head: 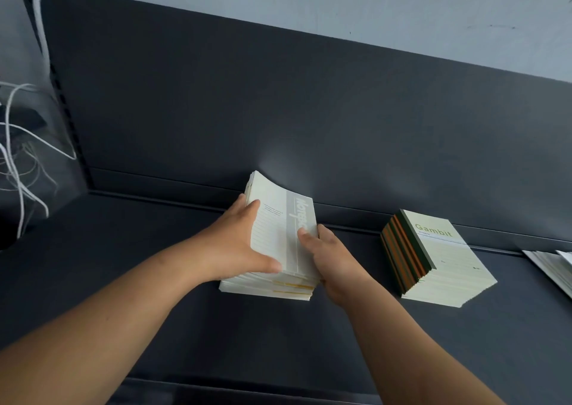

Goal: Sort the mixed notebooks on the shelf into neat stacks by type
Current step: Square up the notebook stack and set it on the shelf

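Gripping a bowed notebook bundle (278, 228) above its stack (266, 290).
Left hand (238, 243) and right hand (328, 259) clamp its side edges; likely floppy and slippery, so support it underneath.

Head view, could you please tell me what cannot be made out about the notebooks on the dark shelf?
Cream notebooks with a grey band, head view: the right hand covers part of the band's title, the left hand their left edge.
Cream Gambit notebook stack, head view: print under the title is too small.
Pale notebooks at the right, head view: cut off by the frame edge, type unclear.
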Available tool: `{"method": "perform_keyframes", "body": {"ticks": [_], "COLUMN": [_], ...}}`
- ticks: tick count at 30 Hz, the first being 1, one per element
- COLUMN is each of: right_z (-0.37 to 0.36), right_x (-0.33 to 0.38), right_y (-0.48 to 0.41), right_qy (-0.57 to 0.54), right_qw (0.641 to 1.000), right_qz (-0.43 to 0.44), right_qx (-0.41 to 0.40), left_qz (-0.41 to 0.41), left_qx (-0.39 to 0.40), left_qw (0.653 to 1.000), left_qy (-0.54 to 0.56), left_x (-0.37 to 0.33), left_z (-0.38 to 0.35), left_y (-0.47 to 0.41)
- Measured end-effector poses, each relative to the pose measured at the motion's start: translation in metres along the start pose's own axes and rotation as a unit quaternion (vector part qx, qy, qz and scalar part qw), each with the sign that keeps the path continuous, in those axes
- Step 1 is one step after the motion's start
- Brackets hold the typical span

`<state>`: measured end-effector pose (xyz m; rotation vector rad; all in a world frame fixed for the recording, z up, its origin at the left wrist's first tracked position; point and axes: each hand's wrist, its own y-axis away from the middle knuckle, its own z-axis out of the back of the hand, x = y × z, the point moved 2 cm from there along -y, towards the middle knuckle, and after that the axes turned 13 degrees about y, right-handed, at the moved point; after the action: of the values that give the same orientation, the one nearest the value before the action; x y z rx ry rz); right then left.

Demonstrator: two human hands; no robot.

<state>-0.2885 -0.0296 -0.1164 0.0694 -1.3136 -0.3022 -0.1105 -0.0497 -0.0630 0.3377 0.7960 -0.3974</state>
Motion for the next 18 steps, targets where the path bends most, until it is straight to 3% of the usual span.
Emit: {"method": "perform_keyframes", "body": {"ticks": [8, 12, 18], "right_z": [0.005, 0.018, 0.021], "right_x": [0.0, -0.002, -0.002], "right_y": [0.006, 0.02, 0.032], "right_qy": [0.043, 0.063, 0.311], "right_qw": [0.999, 0.996, 0.946], "right_qz": [-0.012, 0.048, 0.082], "right_qx": [0.015, 0.048, 0.042], "left_qz": [0.013, 0.015, 0.018], "left_qx": [-0.024, -0.029, -0.033], "left_qw": [0.995, 0.995, 0.993], "left_qy": [-0.091, -0.098, -0.112], "left_x": [-0.004, -0.003, -0.005], "left_z": [-0.003, -0.002, -0.002], "left_y": [0.004, 0.003, 0.003]}}
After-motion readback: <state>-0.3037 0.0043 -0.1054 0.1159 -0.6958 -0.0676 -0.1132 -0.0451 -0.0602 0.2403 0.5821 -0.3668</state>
